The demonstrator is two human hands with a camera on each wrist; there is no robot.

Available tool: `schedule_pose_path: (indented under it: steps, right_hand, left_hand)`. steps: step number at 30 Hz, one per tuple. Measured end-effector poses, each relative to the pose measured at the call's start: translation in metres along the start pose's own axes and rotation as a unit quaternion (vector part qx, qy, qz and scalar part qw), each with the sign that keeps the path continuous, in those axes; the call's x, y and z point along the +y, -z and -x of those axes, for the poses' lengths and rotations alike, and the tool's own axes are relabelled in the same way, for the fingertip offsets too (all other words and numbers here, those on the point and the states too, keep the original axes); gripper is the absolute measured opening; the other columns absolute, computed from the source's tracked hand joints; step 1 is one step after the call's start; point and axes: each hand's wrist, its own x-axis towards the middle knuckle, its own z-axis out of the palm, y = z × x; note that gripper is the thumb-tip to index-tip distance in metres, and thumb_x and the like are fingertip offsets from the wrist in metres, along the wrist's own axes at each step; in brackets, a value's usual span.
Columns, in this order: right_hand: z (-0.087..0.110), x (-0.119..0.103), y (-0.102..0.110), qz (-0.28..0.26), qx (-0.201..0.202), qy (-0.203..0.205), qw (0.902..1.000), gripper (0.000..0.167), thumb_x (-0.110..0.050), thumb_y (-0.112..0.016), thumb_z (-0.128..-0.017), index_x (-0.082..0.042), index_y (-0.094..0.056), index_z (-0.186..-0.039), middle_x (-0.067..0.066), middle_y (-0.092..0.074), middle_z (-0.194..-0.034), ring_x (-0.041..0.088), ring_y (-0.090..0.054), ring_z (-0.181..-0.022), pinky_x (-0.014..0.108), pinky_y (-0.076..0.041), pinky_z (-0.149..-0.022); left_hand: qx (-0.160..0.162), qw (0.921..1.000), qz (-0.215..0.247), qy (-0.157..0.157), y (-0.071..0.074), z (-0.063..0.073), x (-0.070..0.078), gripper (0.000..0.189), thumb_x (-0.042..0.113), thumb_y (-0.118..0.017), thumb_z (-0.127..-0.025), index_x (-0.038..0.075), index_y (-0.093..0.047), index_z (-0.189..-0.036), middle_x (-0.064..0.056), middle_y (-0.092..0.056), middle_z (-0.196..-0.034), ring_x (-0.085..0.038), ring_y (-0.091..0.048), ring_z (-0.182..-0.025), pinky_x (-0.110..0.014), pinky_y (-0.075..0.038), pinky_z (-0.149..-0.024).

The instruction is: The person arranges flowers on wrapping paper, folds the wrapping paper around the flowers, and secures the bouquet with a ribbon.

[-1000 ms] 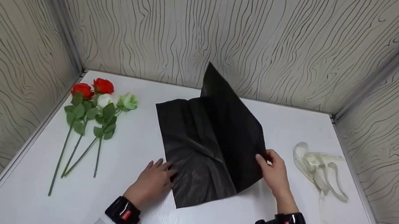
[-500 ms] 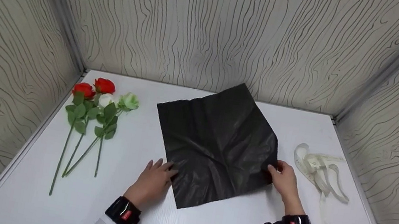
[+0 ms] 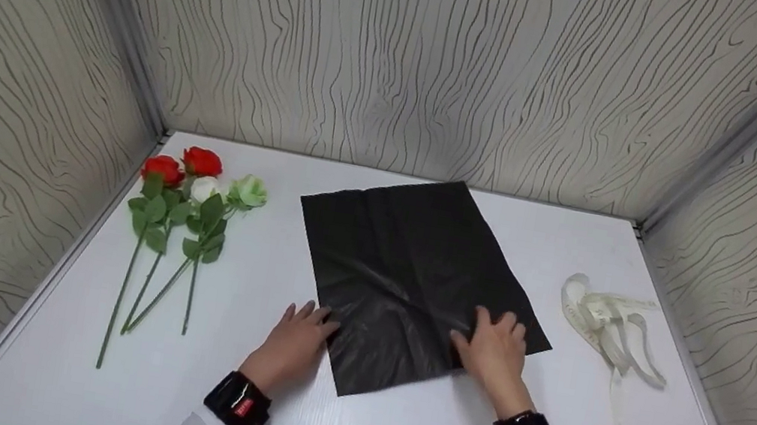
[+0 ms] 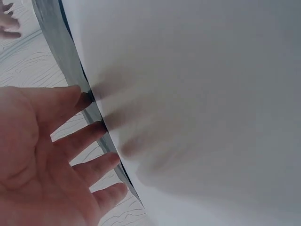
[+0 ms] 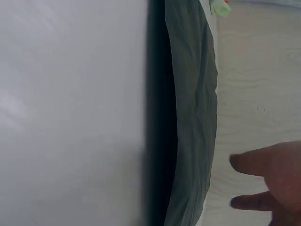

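Note:
A black sheet of wrapping paper (image 3: 400,269) lies creased on the white table, its far right corner near the table's back edge. My left hand (image 3: 293,343) rests at its left edge, fingertips on the border. In the left wrist view the fingers (image 4: 89,172) of that hand reach straight to the tabletop beside the paper's dark strip. Over the paper's lower right part is my right hand (image 3: 497,349), fingers spread and holding nothing. The right wrist view shows two of its fingers (image 5: 254,162) above the paper (image 5: 195,108), whose near edge stands slightly off the table.
On the left of the table (image 3: 54,389) lie two red roses (image 3: 203,161), a white rose (image 3: 205,190) and a pale green flower (image 3: 249,190), all with stems. A loose cream ribbon (image 3: 615,326) lies at the right. Wood-patterned walls (image 3: 403,57) enclose the back and sides.
The paper's raised right half has come down flat to the right. My right hand moved right with its edge, let go and shifted back left over the paper. The left hand has stayed put.

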Motion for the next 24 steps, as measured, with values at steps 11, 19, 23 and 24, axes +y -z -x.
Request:
schedule_pose_path:
  steps: [11, 19, 23, 24]
  right_hand:
    - [0.015, -0.007, -0.018, 0.055, -0.133, 0.053, 0.9882, 0.07, -0.049, -0.066, -0.072, -0.013, -0.047, -0.128, 0.028, -0.037, -0.116, 0.043, -0.039, -0.096, 0.051, -0.037, -0.075]
    - [0.002, 0.004, -0.015, 0.027, -0.165, 0.093, 0.9816, 0.066, -0.046, -0.066, -0.074, -0.021, -0.044, -0.131, 0.025, -0.03, -0.13, 0.044, -0.03, -0.114, 0.054, -0.031, -0.088]
    - [-0.002, 0.01, -0.015, 0.024, -0.173, 0.107, 0.9788, 0.065, -0.046, -0.065, -0.075, -0.022, -0.044, -0.132, 0.023, -0.029, -0.132, 0.042, -0.027, -0.118, 0.056, -0.028, -0.091]
    - [-0.002, 0.011, -0.016, 0.023, -0.176, 0.108, 0.9783, 0.065, -0.046, -0.064, -0.075, -0.023, -0.043, -0.132, 0.023, -0.029, -0.133, 0.042, -0.027, -0.119, 0.056, -0.027, -0.091]
  left_hand:
    - [0.03, 0.9995, 0.011, -0.006, 0.001, -0.006, -0.007, 0.04, 0.024, -0.063, -0.082, 0.011, -0.055, -0.119, -0.016, -0.043, -0.126, -0.033, -0.037, -0.119, -0.052, -0.027, -0.096]
    - [-0.006, 0.9988, 0.023, 0.043, 0.012, -0.018, -0.029, 0.053, 0.031, -0.064, -0.081, 0.015, -0.048, -0.128, -0.02, -0.035, -0.134, -0.04, -0.031, -0.122, -0.056, -0.024, -0.095]
    - [-0.029, 0.9964, 0.03, 0.074, 0.012, -0.019, -0.036, 0.056, 0.035, -0.064, -0.08, 0.016, -0.047, -0.13, -0.02, -0.033, -0.136, -0.04, -0.028, -0.124, -0.057, -0.022, -0.096]
    - [-0.033, 0.9958, 0.031, 0.079, 0.011, -0.019, -0.037, 0.057, 0.036, -0.064, -0.08, 0.016, -0.046, -0.13, -0.019, -0.033, -0.136, -0.04, -0.028, -0.124, -0.057, -0.021, -0.096]
